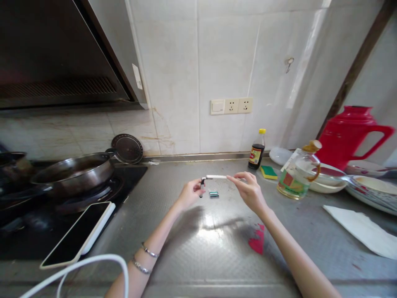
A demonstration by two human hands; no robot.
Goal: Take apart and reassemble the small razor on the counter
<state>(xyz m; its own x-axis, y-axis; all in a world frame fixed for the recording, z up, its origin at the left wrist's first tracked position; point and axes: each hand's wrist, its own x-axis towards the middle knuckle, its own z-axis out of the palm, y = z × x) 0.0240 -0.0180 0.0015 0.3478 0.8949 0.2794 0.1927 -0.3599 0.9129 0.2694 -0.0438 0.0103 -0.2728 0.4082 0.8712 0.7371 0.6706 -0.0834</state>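
My left hand (191, 193) is closed around a small upright black-and-silver piece (202, 182), too small to name. Between the fingertips of my right hand (248, 189) is the right end of a thin white stick (216, 177), held level. Its left end meets or nearly meets the top of the black-and-silver piece; I cannot tell if the two are joined. Just below the stick, small green-and-dark cylindrical items (214, 194), which look like batteries, lie on the metal counter (186, 256). A torn pink-red scrap (257, 240) rests near my right forearm.
On the left, a phone (77, 234) overlaps the stove edge beside a steel pan (77, 174); a white cable (93, 260) loops in front. At right are a sauce bottle (257, 150), a sponge (268, 172), an oil bottle (296, 176), dishes (372, 192), a red thermos jug (347, 136) and white paper (359, 229).
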